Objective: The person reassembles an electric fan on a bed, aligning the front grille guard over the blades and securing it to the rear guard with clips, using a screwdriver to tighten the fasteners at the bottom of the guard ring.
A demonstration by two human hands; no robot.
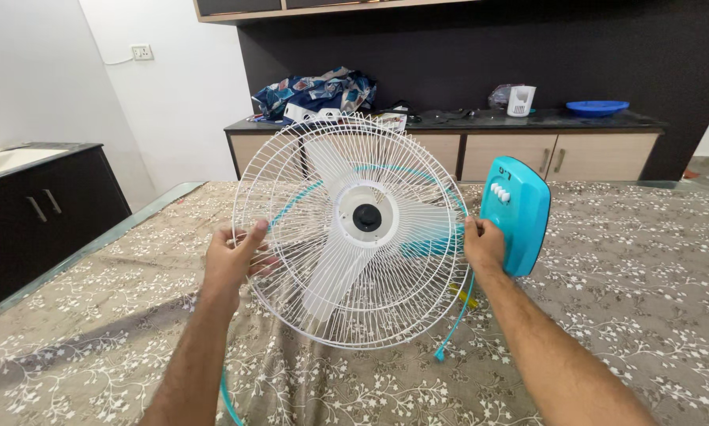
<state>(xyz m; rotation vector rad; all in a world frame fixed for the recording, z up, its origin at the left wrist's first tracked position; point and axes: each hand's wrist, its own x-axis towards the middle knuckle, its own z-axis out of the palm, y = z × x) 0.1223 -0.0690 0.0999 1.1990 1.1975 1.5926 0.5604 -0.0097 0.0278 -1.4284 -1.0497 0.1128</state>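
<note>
A table fan lies on a bed with a brown floral sheet (pixel 630 300). Its round white wire guard (pixel 354 233) faces me, with white blades and a black hub (pixel 367 217) visible behind the wires. My left hand (pixel 232 260) grips the guard's left rim. My right hand (pixel 483 244) grips the right rim. The fan's turquoise base (pixel 520 209) with white buttons stands tilted just right of my right hand. A turquoise cord (pixel 453 335) trails down from under the guard onto the sheet.
A dark counter with light cabinet doors (pixel 528 154) runs along the far wall, bearing a bundle of patterned cloth (pixel 315 91), a white container (pixel 520 100) and a blue dish (pixel 597 106). A dark cabinet (pixel 39 213) stands at the left.
</note>
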